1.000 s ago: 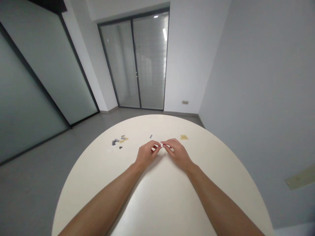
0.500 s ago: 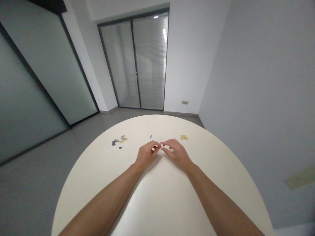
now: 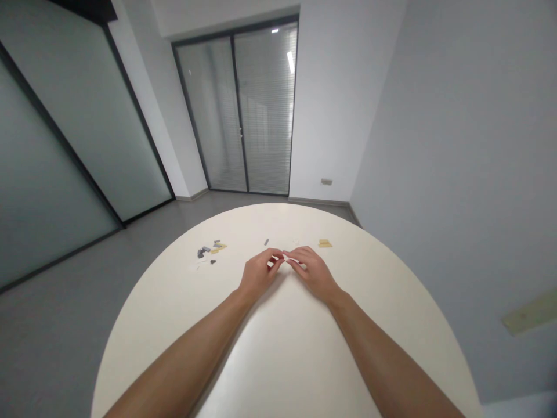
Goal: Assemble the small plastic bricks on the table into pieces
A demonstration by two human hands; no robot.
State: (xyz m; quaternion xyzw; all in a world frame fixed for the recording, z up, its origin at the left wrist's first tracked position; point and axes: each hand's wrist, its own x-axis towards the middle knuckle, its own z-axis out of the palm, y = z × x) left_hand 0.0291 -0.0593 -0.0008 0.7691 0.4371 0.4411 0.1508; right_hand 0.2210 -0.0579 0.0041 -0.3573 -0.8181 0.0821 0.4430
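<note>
My left hand point(image 3: 261, 270) and my right hand point(image 3: 310, 270) meet fingertip to fingertip over the middle of the white round table point(image 3: 278, 360). The left thumb and fingers are pinched together around something small, mostly hidden by the fingertips. Opposite them, the right thumb and index finger close in on the same spot. What lies between them looks tiny and whitish, too small to name. Just beyond the hands are a small grey strip point(image 3: 267, 241) and faint white bits point(image 3: 296, 241). Yellow flat pieces point(image 3: 324, 243) rest to the right of these.
On the table's left side lies a loose group of small grey pieces point(image 3: 206, 249), yellow pieces point(image 3: 221, 247), white slivers and a dark piece point(image 3: 213, 262). Past the table's far edge stand a glass door point(image 3: 265, 116) and a wall point(image 3: 335, 104). Frosted panels point(image 3: 82, 116) are at the left.
Both hands stay at the same place. The right fingertips have drawn slightly nearer to the left ones and their gap has narrowed. The pieces on the table have not moved.
</note>
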